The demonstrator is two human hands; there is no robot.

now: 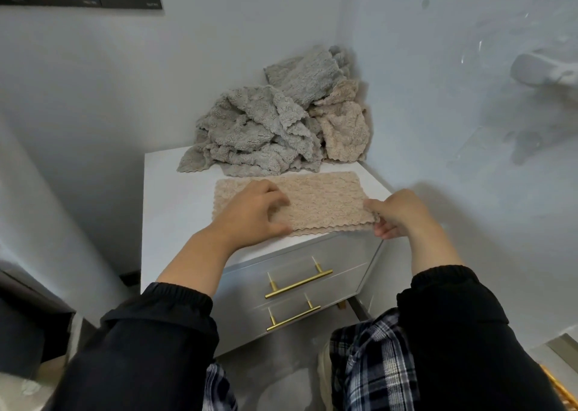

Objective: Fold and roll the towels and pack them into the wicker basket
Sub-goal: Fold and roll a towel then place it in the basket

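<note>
Towel (322, 196) flat under curled left fingers (276, 202), right edge in right fingers' (372, 206) pinch.

One folded beige fleece towel (325, 201) lies on the one white cabinet surface (175, 198). In the heap at its 12 o'clock, one crumpled beige fleece towel (344, 129) shows at 1 o'clock; the crumpled grey fleece towels (256, 129) number at least two, exact count unclear. Two hands: left hand (250, 213), right hand (397, 215). Two brass bar handles at 6 o'clock: upper handle (298, 284), lower handle (293, 317)
</note>
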